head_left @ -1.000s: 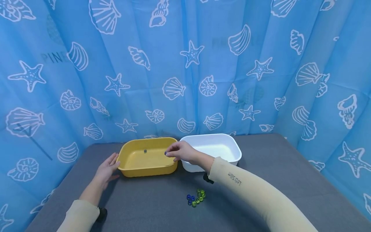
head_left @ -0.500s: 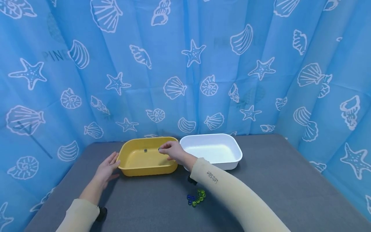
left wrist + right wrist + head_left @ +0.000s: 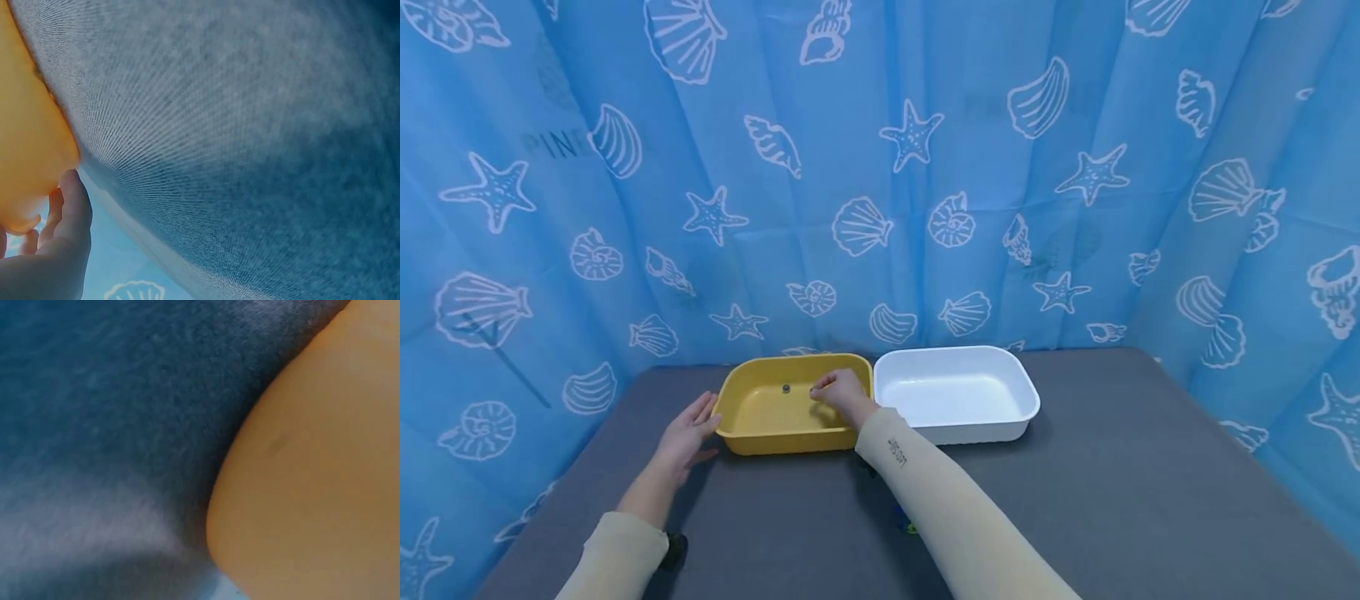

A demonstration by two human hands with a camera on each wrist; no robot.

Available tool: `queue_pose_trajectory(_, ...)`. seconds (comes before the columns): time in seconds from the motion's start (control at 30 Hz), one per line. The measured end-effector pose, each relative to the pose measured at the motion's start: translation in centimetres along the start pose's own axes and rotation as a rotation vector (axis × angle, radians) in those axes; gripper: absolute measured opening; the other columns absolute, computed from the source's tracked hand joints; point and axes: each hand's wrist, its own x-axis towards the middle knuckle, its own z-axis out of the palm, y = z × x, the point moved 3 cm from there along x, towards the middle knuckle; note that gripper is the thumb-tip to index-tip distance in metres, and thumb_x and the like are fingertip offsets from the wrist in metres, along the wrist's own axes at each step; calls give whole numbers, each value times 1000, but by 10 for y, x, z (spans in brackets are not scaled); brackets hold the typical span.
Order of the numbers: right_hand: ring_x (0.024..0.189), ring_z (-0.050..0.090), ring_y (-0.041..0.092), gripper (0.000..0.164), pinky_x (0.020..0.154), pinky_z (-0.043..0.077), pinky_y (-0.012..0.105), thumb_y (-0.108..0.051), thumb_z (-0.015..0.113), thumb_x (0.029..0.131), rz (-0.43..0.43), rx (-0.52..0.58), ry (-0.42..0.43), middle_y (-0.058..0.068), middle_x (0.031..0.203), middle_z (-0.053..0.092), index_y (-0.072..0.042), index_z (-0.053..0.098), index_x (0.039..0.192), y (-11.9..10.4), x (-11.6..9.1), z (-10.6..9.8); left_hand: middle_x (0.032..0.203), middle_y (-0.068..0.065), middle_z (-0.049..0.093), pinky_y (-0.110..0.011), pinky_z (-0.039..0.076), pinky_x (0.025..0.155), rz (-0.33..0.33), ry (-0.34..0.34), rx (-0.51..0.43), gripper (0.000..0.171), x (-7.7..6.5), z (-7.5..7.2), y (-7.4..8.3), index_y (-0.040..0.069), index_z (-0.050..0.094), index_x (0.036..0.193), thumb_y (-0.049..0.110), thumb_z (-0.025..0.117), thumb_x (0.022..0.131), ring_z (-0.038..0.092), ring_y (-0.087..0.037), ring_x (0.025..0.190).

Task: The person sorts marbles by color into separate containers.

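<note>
My right hand reaches low into the yellow tub, its fingertips pinching a small dark marble. Another dark marble lies on the tub's floor, left of those fingertips. At the tub's left end my left hand rests its straight fingers against the rim and outer wall. The left wrist view has that hand at the corner of the yellow tub. Only the tub's outer wall and grey cloth appear in the right wrist view; the right fingers are hidden there.
A white tub stands right beside the yellow one. Blue and green marbles on the grey tablecloth are mostly hidden behind the right forearm. A blue shell-patterned curtain hangs behind the table.
The right hand has moved left and deeper into the yellow tub with its marble, and its forearm now covers most of the loose marbles. The left hand has stayed at the rim.
</note>
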Motion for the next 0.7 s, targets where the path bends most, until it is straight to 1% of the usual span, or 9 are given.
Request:
queue_pose_trajectory(0.1, 74, 51, 15, 6, 62, 42, 26, -7, 75, 86, 12, -39, -13, 4, 92, 64, -3, 73, 89, 3, 3, 2, 161, -7, 6, -63, 28, 107, -3, 5, 3, 64, 1, 2, 0, 12, 1, 156, 17, 41, 106, 16, -39, 144)
queue_pose_trajectory(0.23, 75, 53, 17, 7, 66, 45, 28, -6, 75, 84, 22, -111, -45, 4, 90, 65, -3, 74, 90, 3, 3, 3, 161, -8, 5, -63, 28, 107, 1, 5, 2, 64, 1, 3, 1, 12, 1, 156, 17, 40, 106, 16, -39, 144)
queue_pose_trajectory(0.37, 76, 56, 15, 7, 70, 49, 26, -8, 77, 83, 17, -228, -73, 3, 86, 67, -5, 77, 90, 1, 2, 5, 161, -8, 4, -63, 28, 107, 3, 1, -3, 64, 0, 3, 1, 11, 0, 156, 15, 40, 106, 15, -40, 144)
queue_pose_trajectory(0.5, 75, 58, 12, 8, 72, 49, 23, -12, 78, 83, 4, -336, -82, 0, 85, 70, -7, 78, 89, 0, 5, 8, 161, -8, 3, -64, 28, 106, 2, -5, -3, 64, -1, 2, 0, 10, 0, 156, 14, 39, 106, 14, -40, 144)
queue_pose_trajectory(0.57, 77, 58, 12, 8, 75, 49, 23, -12, 78, 83, 4, -352, -80, 1, 86, 70, -7, 78, 90, 0, 5, 8, 161, -8, 3, -64, 28, 106, 4, -7, -4, 64, -1, 2, 0, 10, 0, 156, 14, 40, 106, 14, -40, 144)
queue_pose_trajectory(0.7, 81, 60, 14, 10, 79, 51, 26, -12, 78, 83, 11, -343, -81, 2, 89, 71, -7, 78, 92, 1, 6, 8, 161, -8, 4, -64, 28, 106, 1, -3, -11, 64, 0, 2, -1, 11, 0, 156, 15, 40, 106, 14, -39, 144)
